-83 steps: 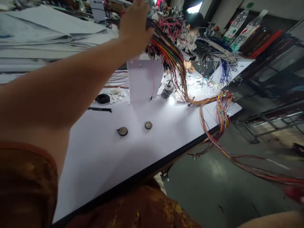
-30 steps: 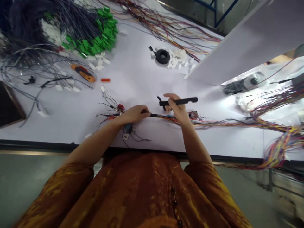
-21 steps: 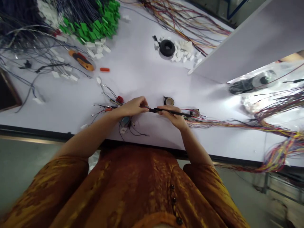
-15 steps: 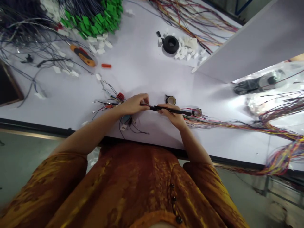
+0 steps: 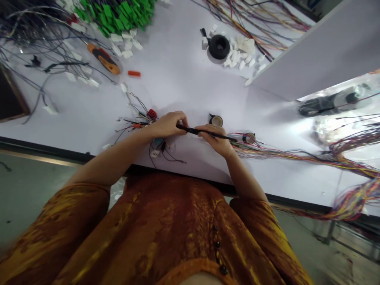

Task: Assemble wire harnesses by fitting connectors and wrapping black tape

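My left hand (image 5: 171, 124) pinches the left end of a long black sleeve or tape-wrapped section (image 5: 192, 130) on a wire harness. My right hand (image 5: 217, 141) is closed on the same black length further right, which runs over the fingers. Left of my left hand, loose wire ends fan out with a red connector (image 5: 151, 114), an orange connector (image 5: 137, 126) and a white connector (image 5: 154, 153). Beyond my right hand, a bundle of coloured wires (image 5: 273, 152) trails to the right. A small tape roll (image 5: 216, 120) lies just above my right hand.
Another tape roll (image 5: 249, 137) sits by the wires. Further back are a large black tape roll (image 5: 219, 46), white connectors (image 5: 237, 57), an orange-handled tool (image 5: 103, 59), an orange piece (image 5: 134, 73) and green connectors (image 5: 118, 16). A pale upright panel (image 5: 314, 51) stands at the right.
The black length now reaches my left fingertips, where reddish wires showed between it and the hand before. Both hands stay closed on the harness. The view has shifted slightly.
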{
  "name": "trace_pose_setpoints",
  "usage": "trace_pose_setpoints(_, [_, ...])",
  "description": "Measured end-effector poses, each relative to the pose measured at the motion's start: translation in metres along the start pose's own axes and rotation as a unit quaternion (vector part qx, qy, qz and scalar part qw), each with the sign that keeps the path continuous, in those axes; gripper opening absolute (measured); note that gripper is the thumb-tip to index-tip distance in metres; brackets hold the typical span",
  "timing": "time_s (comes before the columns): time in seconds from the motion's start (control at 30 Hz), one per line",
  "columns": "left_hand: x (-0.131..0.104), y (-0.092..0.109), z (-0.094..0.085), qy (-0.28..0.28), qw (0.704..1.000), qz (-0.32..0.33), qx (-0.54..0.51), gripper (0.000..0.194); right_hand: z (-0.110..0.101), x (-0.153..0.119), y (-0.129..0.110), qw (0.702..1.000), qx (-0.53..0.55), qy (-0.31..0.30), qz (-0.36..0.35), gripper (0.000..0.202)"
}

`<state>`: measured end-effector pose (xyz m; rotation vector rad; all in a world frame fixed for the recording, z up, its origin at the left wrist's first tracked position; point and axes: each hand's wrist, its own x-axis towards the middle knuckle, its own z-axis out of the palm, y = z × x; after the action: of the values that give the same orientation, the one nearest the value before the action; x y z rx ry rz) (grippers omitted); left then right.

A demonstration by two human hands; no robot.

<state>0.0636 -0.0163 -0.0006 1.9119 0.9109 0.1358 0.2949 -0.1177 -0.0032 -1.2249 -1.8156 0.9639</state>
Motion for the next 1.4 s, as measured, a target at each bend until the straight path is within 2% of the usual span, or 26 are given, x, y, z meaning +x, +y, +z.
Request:
trace_pose_setpoints(0.23, [0.002,-0.002,0.0,-0.01,1.0,-0.023,-0.017,0.028,-0.005,-0.004,-0.002,0.998,-0.03,-0.019,-0.056,0.027])
trace_pose_setpoints(0.37, [0.001,-0.004,0.001,-0.002,1.0,-0.019,-0.02,0.026,-0.011,-0.012,-0.002,0.999,-0.035,-0.022,-0.03,0.028])
trace_pose_setpoints(0.47, [0.0,-0.003,0.0,0.005,1.0,-0.009,-0.012,0.024,-0.016,-0.024,0.001,0.999,-0.038,-0.001,-0.002,0.026])
trace_pose_setpoints(0.57, [-0.002,-0.001,0.0,0.011,1.0,0.002,0.011,0.023,-0.02,-0.036,0.001,0.998,-0.045,0.022,0.045,0.023])
trace_pose_setpoints(0.67, [-0.008,0.0,0.003,0.031,0.996,0.052,0.071,0.019,-0.025,-0.038,0.003,0.991,0.024,0.072,0.114,0.023])
trace_pose_setpoints(0.73, [-0.011,0.001,0.008,0.05,0.984,0.094,0.142,0.016,-0.031,-0.031,0.011,0.971,0.116,0.139,0.154,0.028])
trace_pose_setpoints(0.8, [-0.013,0.003,0.013,0.066,0.969,0.125,0.204,0.019,-0.039,-0.019,0.024,0.938,0.197,0.205,0.198,0.04])
trace_pose_setpoints(0.9, [-0.011,0.005,0.019,0.064,0.96,0.142,0.233,0.026,-0.047,-0.002,0.037,0.909,0.229,0.223,0.266,0.056])
trace_pose_setpoints(1.0, [-0.008,0.008,0.02,0.052,0.974,0.075,0.206,0.025,-0.037,0.004,0.03,0.937,0.167,0.186,0.246,0.053])
trace_pose_setpoints(1.07, [-0.005,0.01,0.019,0.054,0.983,0.012,0.178,0.024,-0.023,0.003,0.018,0.965,0.088,0.161,0.188,0.046])
trace_pose_setpoints(1.13, [-0.002,0.011,0.017,0.056,0.986,-0.022,0.158,0.026,-0.009,0.003,0.005,0.982,-0.016,0.144,0.122,0.034])
trace_pose_setpoints(1.23, [0.002,0.01,0.017,0.06,0.987,-0.025,0.147,0.024,0.004,0.008,-0.008,0.979,-0.162,0.122,0.037,0.02])
trace_pose_setpoints(1.33, [0.005,0.01,0.017,0.06,0.989,-0.017,0.135,0.023,0.006,0.021,-0.015,0.96,-0.279,0.027,-0.006,0.027])
trace_pose_setpoints(1.4, [0.007,0.011,0.015,0.054,0.991,-0.017,0.12,0.021,0.004,0.03,-0.019,0.936,-0.348,-0.048,-0.017,0.033])
